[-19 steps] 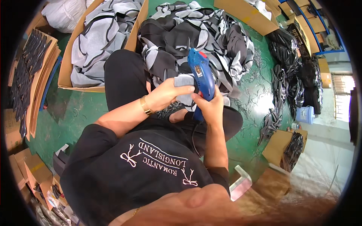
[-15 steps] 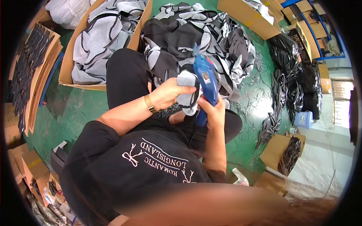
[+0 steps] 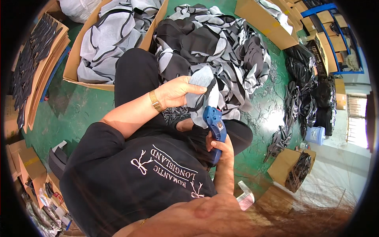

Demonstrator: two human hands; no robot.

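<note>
My left hand (image 3: 177,91) pinches a light grey piece of fabric (image 3: 200,78) between thumb and fingers, holding it up in front of my lap. Dark edging shows along the piece, and its lower part hangs down. My right hand (image 3: 222,147) is wrapped round the handle of blue electric scissors (image 3: 215,125). Their head points away from me, close beside the hanging part of the fabric; whether the blades touch it I cannot make out. Just beyond both hands lies a big heap of grey and black fabric pieces (image 3: 201,38) on the floor.
At the left a cardboard box (image 3: 71,67) holds more grey fabric, next to stacked cardboard with black strips (image 3: 33,59). Another box (image 3: 268,25) stands at the far right. Black plastic bags (image 3: 298,59) line the right side. Thin trimmings litter the green floor (image 3: 256,146).
The electric scissors have come down and nearer to me, with their head now lower beside the fabric. The fabric in my left hand has turned and shows more of its surface.
</note>
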